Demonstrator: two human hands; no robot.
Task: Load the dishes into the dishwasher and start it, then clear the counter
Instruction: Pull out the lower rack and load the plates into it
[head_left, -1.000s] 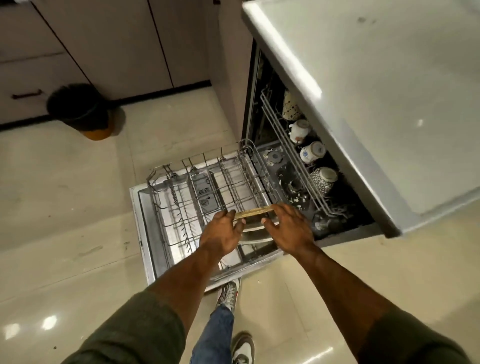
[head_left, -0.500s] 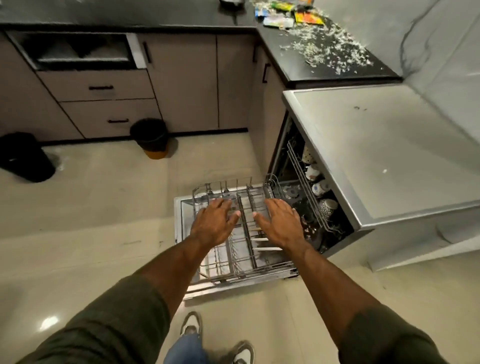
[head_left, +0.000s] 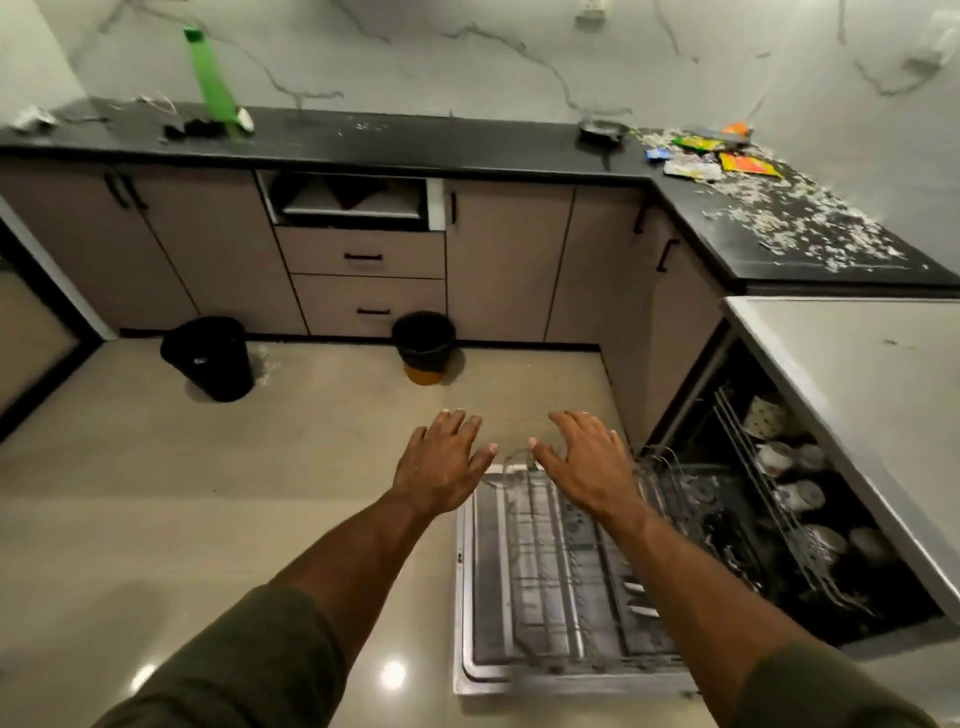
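Left hand (head_left: 441, 462) and right hand (head_left: 589, 465) both spread flat, fingers straight, holding nothing, raised above far end of pulled-out lower rack (head_left: 561, 566). Rack rests over dropped dishwasher door (head_left: 480, 670), few utensils in it; cups (head_left: 779, 457) sit in upper rack inside. Black desk (head_left: 779, 228) beyond carries wrappers (head_left: 748, 163) and scattered scraps, likely awaiting clearing. Judgement: loading near done, rack push-in next.

Pulled-out lower rack (head_left: 545, 561) across open floor (head_left: 260, 467); upper rack (head_left: 769, 499) seemingly full.
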